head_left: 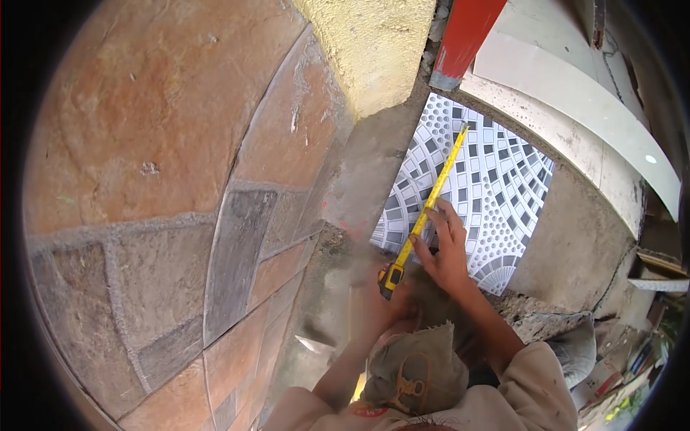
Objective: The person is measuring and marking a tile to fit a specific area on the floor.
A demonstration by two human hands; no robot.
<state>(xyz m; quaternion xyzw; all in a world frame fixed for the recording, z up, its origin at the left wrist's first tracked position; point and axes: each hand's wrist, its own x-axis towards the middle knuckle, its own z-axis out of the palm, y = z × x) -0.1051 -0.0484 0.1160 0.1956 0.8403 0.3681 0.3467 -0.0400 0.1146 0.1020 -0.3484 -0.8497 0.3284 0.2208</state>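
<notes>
A yellow tape measure [435, 192] lies slantwise over a patterned tile [496, 241] with grey, black and white mosaic and pebble shapes. Its hooked end rests near the tile's far edge. The black and yellow case sits just off the near edge, gripped by my left hand [390, 305], which is partly smeared by motion. My right hand [449, 255] is over the near part of the tile, its thumb and fingers closed on the extended blade. Part of the tile's near edge is hidden behind my hands.
A stone-clad wall [165, 165] fills the left side. Ahead stand a yellow rough wall corner [374, 57] and a red post [467, 39]. Pale boards [560, 79] lie at the right, beside bare cement [568, 244]. A grey-brown cap [417, 370] shows at the bottom.
</notes>
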